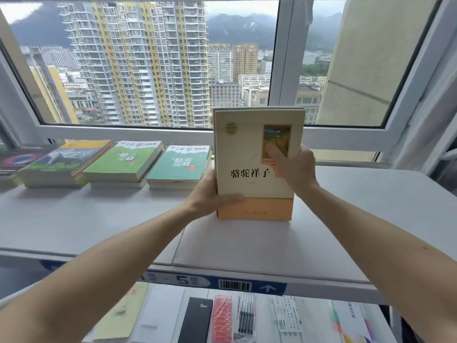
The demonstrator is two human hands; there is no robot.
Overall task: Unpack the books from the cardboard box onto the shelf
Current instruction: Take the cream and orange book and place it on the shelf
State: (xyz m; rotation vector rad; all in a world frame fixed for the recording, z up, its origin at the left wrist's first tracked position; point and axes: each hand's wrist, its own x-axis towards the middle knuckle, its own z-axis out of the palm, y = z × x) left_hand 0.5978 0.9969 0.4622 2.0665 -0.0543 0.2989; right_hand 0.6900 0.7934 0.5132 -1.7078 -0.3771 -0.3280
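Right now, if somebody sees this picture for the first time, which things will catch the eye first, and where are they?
First, the cream and orange book in the centre, held upright on the grey shelf by the left hand and the right hand. Next, the row of flat book stacks along the shelf's back left, under the window with tall towers outside.

Your left hand (210, 194) hides the held books' (257, 164) spine; the leftmost stack (14, 162) is cropped; lower-shelf labels stay unreadable.
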